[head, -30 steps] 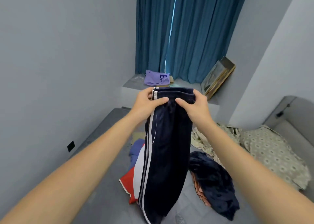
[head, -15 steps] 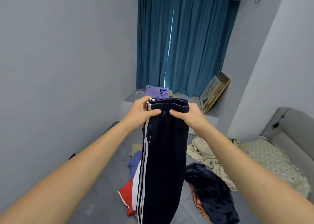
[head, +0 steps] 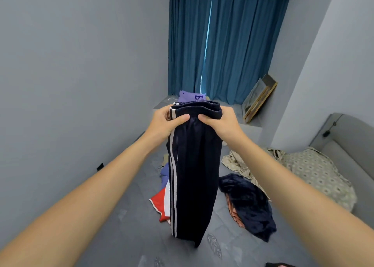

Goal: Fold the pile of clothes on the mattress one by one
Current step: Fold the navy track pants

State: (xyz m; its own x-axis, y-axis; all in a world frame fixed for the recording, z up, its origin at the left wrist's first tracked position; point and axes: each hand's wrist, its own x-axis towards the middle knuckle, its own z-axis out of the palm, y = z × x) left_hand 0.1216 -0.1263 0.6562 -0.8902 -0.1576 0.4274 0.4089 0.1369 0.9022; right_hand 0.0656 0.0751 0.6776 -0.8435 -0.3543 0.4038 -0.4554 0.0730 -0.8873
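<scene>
both hands raised, gripping navy trousers point(head: 194, 175) waistband.

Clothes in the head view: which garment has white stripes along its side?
The dark navy trousers, hanging from both hands; the dark crumpled garment on the mattress shows none.

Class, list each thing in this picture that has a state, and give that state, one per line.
Navy track pants: held up by the waistband, hanging doubled lengthwise.
Left hand: gripping the waistband.
Right hand: gripping the waistband.
Dark garment: crumpled, unfolded.
Red and white garment: unfolded.
Purple garment: folded.
Curtains: almost closed.
</scene>
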